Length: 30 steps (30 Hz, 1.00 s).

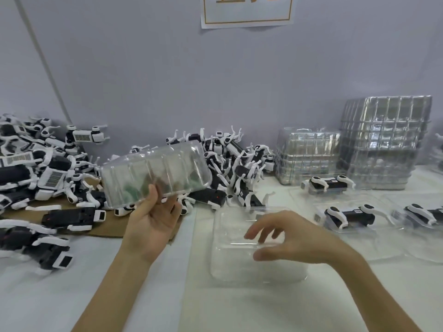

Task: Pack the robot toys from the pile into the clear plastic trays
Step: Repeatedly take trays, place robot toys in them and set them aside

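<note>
The left hand (pixel 153 219) grips one edge of a ribbed clear plastic tray (pixel 155 173), held tilted above the pile of black-and-white robot toys (pixel 48 168). The right hand (pixel 287 238), fingers loosely spread and holding nothing, is over a second clear tray (pixel 239 267) lying on the white table (pixel 239 307).

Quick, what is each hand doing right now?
Left hand: holding a clear plastic tray up.
Right hand: open, over an empty tray.

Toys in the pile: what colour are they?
The toys have black bodies with white legs and end caps, seen in the head view.
</note>
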Motion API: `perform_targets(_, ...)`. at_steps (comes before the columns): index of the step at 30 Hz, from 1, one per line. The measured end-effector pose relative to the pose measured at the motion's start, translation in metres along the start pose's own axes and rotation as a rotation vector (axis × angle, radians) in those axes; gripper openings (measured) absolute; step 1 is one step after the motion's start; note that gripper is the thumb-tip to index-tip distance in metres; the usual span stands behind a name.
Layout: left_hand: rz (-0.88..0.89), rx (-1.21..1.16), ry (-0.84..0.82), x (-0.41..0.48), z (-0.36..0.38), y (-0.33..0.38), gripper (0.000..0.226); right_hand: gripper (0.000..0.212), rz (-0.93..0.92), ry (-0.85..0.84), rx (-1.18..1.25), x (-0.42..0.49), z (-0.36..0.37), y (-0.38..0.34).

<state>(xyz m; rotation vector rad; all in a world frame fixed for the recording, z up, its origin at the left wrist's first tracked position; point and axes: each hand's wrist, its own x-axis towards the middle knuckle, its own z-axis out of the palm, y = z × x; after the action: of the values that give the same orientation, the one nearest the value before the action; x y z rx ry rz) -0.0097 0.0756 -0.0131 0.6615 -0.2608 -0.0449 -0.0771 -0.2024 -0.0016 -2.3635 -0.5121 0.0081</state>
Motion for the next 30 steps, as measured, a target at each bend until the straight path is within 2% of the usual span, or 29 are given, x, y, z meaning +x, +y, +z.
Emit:
perform_targets(1, -0.013, 0.022, -0.008, 0.0, 0.0, -0.002, 0.029, 0.027, -0.038, 0.097, 0.009, 0.001, 0.003, -0.003)
perform_targets(4, -0.039, 0.144, -0.065, 0.0, -0.001, -0.006, 0.028, 0.037, -0.255, 0.622, 0.071, 0.004, 0.007, -0.016)
perform_targets(6, -0.06, 0.248, -0.128, -0.002, 0.0, -0.011, 0.029, 0.048, -0.336, 0.803, 0.028, 0.006, 0.01, -0.025)
perform_targets(7, -0.061, 0.298, -0.168, -0.004, 0.002, -0.013, 0.028, 0.055, -0.35, 0.8, -0.011, 0.008, 0.011, -0.03)
perform_targets(9, -0.069, 0.381, -0.242, -0.007, 0.006, -0.019, 0.026, 0.068, -0.34, 0.687, -0.12, 0.011, 0.013, -0.039)
perform_targets(10, -0.082, 0.411, -0.26, -0.008, 0.005, -0.022, 0.041, 0.07, -0.327, 0.626, -0.184, 0.013, 0.014, -0.042)
perform_targets(11, -0.105, 0.44, -0.28, -0.01, 0.006, -0.024, 0.054, 0.067, -0.323, 0.588, -0.236, 0.016, 0.015, -0.043)
perform_targets(13, -0.087, 0.488, -0.313, -0.012, 0.009, -0.026, 0.051, 0.055, -0.333, 0.577, -0.273, 0.02, 0.015, -0.044)
perform_targets(15, 0.01, 0.615, -0.311, -0.013, 0.013, -0.027, 0.037, 0.047, -0.379, 0.641, -0.31, 0.021, 0.013, -0.04)
perform_targets(19, 0.301, 1.206, -0.263, -0.013, 0.013, -0.041, 0.02, 0.046, -0.432, 0.917, -0.4, 0.031, -0.018, -0.03)
perform_targets(22, 0.302, 1.31, -0.244, -0.015, 0.006, -0.052, 0.019, 0.043, -0.435, 1.096, -0.514, 0.054, -0.074, -0.016)
perform_targets(24, 0.305, 1.375, -0.263, -0.015, 0.002, -0.058, 0.013, 0.042, -0.324, 1.166, -0.671, 0.076, -0.121, -0.004)
perform_targets(25, 0.295, 1.402, -0.269, -0.016, 0.001, -0.06, 0.013, 0.041, -0.223, 1.148, -0.76, 0.087, -0.144, 0.004)
perform_targets(26, 0.285, 1.418, -0.272, -0.016, 0.0, -0.061, 0.017, 0.04, -0.102, 1.083, -0.843, 0.098, -0.167, 0.013)
perform_targets(28, 0.261, 1.429, -0.27, -0.017, 0.0, -0.062, 0.023, 0.045, 0.177, 0.851, -0.96, 0.116, -0.207, 0.032)
perform_targets(30, 0.235, 1.426, -0.25, -0.015, -0.001, -0.06, 0.028, 0.053, 0.387, 0.675, -0.965, 0.123, -0.231, 0.047)
